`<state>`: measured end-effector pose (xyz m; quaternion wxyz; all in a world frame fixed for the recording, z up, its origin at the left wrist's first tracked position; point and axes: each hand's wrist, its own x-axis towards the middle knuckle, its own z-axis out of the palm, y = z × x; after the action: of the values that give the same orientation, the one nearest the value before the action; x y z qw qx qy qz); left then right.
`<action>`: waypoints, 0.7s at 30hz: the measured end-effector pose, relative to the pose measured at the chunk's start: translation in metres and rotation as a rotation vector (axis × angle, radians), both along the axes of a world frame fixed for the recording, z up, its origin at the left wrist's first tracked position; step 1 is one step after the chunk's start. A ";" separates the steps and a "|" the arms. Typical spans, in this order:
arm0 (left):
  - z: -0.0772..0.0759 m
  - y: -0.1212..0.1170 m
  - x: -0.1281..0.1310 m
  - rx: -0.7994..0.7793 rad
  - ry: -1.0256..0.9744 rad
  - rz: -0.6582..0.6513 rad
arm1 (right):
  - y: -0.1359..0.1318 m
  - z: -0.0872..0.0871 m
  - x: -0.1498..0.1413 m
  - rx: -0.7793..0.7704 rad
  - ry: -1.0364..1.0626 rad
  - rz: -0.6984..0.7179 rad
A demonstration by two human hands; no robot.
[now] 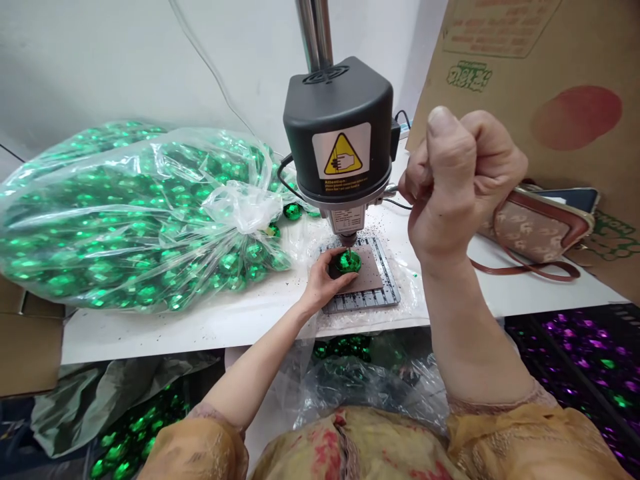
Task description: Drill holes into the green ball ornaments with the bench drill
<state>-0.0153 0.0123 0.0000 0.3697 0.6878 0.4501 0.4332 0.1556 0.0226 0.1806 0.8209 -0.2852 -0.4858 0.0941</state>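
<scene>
The left hand (320, 283), thumb and fingers curved partly closed, pinches a shiny green faceted ball (349, 262) on a flat brownish board (373, 272), directly beneath the chuck of a black and grey drill press (337, 127). The right hand (455, 180), raised beside the press, is tightly fisted around its silver metal lever (391, 191). A clear plastic bag (135, 213), knotted and filled with similar green balls, lies left of the press on the white tabletop (200, 327).

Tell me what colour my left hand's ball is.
The faceted ball is green, clearest in the head view.

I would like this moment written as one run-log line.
left hand: grips green faceted ball under drill press | right hand: closed on lever | bag of green balls: left of drill press
</scene>
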 end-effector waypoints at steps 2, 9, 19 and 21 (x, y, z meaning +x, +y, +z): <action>0.001 -0.001 0.002 0.023 0.021 -0.008 | 0.001 -0.001 -0.001 0.041 0.019 0.014; 0.001 0.002 0.012 0.066 -0.007 -0.050 | -0.005 -0.001 0.000 -0.059 0.006 -0.013; -0.003 -0.005 0.007 0.014 -0.039 -0.041 | -0.012 -0.008 -0.006 0.089 0.094 -0.006; -0.004 -0.005 0.007 0.016 -0.045 -0.041 | -0.014 -0.013 -0.006 0.154 0.084 0.029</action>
<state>-0.0079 0.0071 -0.0037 0.3830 0.6898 0.4243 0.4443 0.1500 0.0084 0.1679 0.8585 -0.2100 -0.4610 0.0802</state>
